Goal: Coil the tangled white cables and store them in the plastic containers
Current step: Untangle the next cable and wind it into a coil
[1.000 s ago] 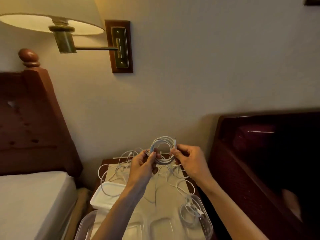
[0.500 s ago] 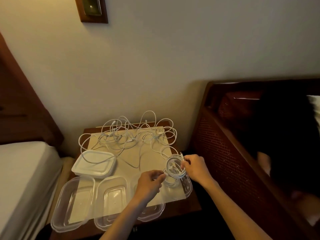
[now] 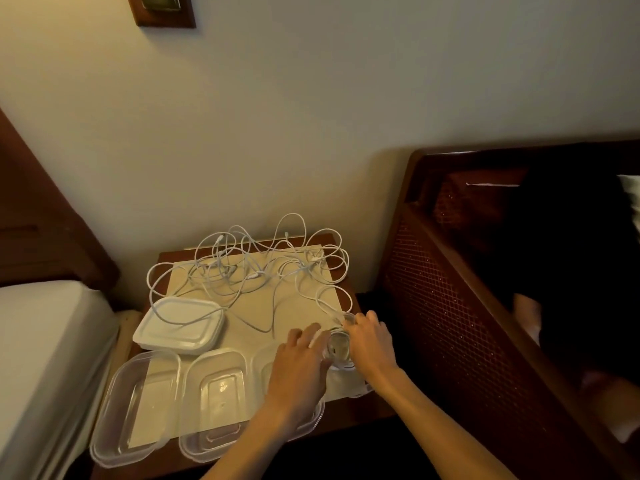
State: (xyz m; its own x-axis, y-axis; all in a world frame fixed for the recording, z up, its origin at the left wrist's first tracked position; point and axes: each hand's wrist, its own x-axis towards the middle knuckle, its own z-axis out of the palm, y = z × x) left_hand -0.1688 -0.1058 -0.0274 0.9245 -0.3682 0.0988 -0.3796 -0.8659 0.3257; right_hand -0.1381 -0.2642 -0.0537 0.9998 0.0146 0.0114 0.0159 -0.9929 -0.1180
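A coiled white cable (image 3: pixel 340 351) lies low inside the rightmost clear plastic container (image 3: pixel 360 390) at the nightstand's front right. My left hand (image 3: pixel 300 363) reaches over it from the left, fingers on the coil's left side. My right hand (image 3: pixel 371 344) holds the coil's right side. Between them the hands hide most of the coil and that container. A tangle of white cables (image 3: pixel 256 268) spreads over the back half of the pale mat (image 3: pixel 256 317). Two more clear containers (image 3: pixel 138 407) (image 3: pixel 214 400) stand open along the front edge.
A stack of white lids (image 3: pixel 183 323) sits left of centre with one cable loop draped over it. The wooden nightstand (image 3: pixel 346 408) stands between a bed with a white mattress (image 3: pixel 41 358) on the left and a dark wooden lattice headboard (image 3: pixel 450 306) on the right.
The view tilted down from the lamp to the nightstand. Both hands brought the coiled cable down from chest height into the rightmost container and now press lower into it.
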